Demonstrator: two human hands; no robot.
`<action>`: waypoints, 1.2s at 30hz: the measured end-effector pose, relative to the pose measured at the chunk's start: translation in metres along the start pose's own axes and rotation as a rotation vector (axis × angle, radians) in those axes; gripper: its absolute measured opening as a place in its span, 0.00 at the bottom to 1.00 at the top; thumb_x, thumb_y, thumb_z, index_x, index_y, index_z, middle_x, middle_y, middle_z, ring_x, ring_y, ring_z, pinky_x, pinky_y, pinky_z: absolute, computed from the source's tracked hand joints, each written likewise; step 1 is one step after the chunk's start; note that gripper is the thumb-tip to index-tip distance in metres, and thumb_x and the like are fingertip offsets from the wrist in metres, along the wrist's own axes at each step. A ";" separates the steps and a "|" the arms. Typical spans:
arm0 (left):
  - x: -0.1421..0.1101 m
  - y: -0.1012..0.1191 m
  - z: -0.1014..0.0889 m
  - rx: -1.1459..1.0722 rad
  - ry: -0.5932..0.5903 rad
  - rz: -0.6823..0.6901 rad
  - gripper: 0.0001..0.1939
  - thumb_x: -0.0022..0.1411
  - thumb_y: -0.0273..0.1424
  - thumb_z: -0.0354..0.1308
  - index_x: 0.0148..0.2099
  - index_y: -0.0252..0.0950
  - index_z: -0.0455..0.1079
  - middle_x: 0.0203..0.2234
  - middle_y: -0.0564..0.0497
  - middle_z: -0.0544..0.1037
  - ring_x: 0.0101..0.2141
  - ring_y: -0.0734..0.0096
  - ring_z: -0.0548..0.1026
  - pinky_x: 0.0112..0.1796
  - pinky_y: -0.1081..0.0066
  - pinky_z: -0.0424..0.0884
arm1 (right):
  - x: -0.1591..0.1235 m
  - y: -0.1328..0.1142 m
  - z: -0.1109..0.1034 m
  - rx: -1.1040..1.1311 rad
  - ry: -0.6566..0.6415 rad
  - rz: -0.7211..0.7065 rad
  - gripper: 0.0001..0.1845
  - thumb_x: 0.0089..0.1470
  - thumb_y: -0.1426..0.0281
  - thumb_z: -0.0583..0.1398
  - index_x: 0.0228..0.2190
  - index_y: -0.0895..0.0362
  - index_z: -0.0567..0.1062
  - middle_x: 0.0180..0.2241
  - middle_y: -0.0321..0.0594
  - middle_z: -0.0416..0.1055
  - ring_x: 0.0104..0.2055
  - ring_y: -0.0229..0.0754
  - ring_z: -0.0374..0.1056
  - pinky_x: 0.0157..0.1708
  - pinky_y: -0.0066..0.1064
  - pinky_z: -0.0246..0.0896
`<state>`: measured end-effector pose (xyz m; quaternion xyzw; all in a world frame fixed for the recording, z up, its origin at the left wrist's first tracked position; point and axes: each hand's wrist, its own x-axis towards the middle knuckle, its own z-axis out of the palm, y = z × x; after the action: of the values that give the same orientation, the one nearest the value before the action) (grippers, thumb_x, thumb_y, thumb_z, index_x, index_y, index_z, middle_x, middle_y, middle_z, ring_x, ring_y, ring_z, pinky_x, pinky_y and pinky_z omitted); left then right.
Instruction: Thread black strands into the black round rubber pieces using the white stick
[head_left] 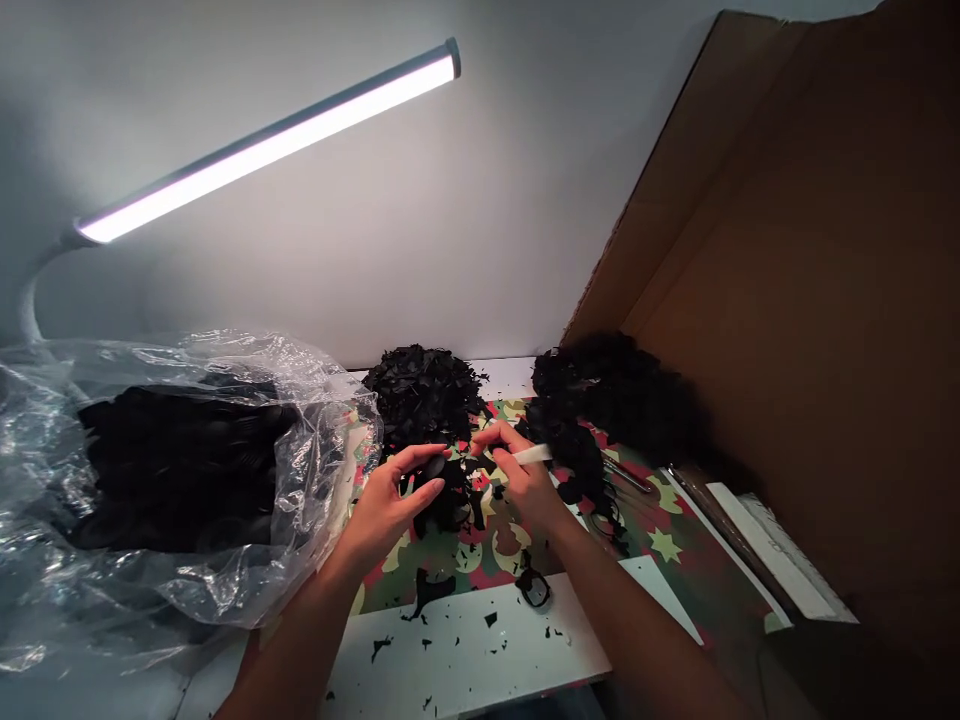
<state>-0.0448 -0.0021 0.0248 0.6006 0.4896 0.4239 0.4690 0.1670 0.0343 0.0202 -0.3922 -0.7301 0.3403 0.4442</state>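
Note:
My left hand [390,500] has its thumb and forefinger curved around a small dark round piece [433,467], which looks pinched between them. My right hand [517,470] is closed on a slim tool with a white handle [532,454]; its tip is hidden by the fingers. Both hands face each other over a patterned mat [480,555] strewn with black scraps. Behind them rises a pile of black flakes [424,385]. Near my right forearm lies a black ring-like piece [534,588] with a paler middle.
At left, a clear plastic bag [315,400] holds many black pieces [180,470]. Another black heap [615,390] sits at back right, beside a tall cardboard panel [795,300]. A thin metal tool [628,474] lies on the mat. A lit tube lamp [277,140] hangs above.

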 end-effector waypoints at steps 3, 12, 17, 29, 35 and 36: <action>0.000 -0.002 0.001 0.100 -0.043 0.046 0.24 0.63 0.33 0.59 0.61 0.43 0.71 0.56 0.47 0.77 0.57 0.57 0.72 0.60 0.58 0.62 | -0.004 -0.004 0.004 -0.202 -0.184 -0.041 0.11 0.66 0.71 0.50 0.47 0.55 0.68 0.33 0.38 0.71 0.33 0.42 0.66 0.34 0.32 0.61; -0.001 0.000 0.006 0.244 -0.010 0.097 0.17 0.60 0.30 0.59 0.51 0.42 0.76 0.46 0.47 0.82 0.47 0.56 0.78 0.48 0.61 0.72 | -0.009 0.005 0.024 -0.641 -0.286 -0.229 0.04 0.66 0.74 0.54 0.38 0.56 0.68 0.34 0.41 0.73 0.31 0.43 0.62 0.33 0.32 0.55; -0.001 0.000 0.006 0.353 0.061 0.108 0.14 0.60 0.26 0.55 0.46 0.41 0.77 0.40 0.49 0.83 0.41 0.59 0.78 0.43 0.64 0.70 | -0.009 0.000 0.023 -0.536 -0.301 -0.112 0.07 0.64 0.77 0.54 0.38 0.54 0.68 0.34 0.38 0.72 0.34 0.42 0.66 0.32 0.29 0.55; -0.003 -0.001 0.008 0.350 0.098 0.139 0.10 0.62 0.32 0.57 0.42 0.40 0.78 0.34 0.51 0.82 0.35 0.63 0.77 0.37 0.69 0.67 | -0.001 -0.001 0.017 -0.620 -0.365 -0.319 0.09 0.61 0.79 0.56 0.30 0.55 0.70 0.26 0.33 0.71 0.26 0.39 0.61 0.30 0.31 0.47; -0.002 -0.009 0.013 0.213 0.184 0.030 0.08 0.61 0.32 0.58 0.34 0.39 0.79 0.29 0.52 0.81 0.33 0.65 0.75 0.37 0.69 0.66 | -0.004 -0.007 0.022 -0.661 -0.340 -0.433 0.08 0.56 0.78 0.57 0.27 0.55 0.69 0.23 0.34 0.70 0.25 0.39 0.61 0.29 0.32 0.46; -0.002 -0.012 0.014 0.144 0.201 -0.007 0.08 0.61 0.33 0.59 0.32 0.39 0.78 0.28 0.53 0.80 0.32 0.65 0.75 0.36 0.70 0.66 | -0.006 -0.008 0.025 -0.679 -0.324 -0.469 0.09 0.57 0.78 0.56 0.28 0.55 0.70 0.23 0.34 0.70 0.25 0.39 0.61 0.29 0.32 0.47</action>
<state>-0.0337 -0.0049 0.0103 0.5856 0.5654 0.4441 0.3744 0.1437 0.0211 0.0152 -0.2813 -0.9299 0.0284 0.2353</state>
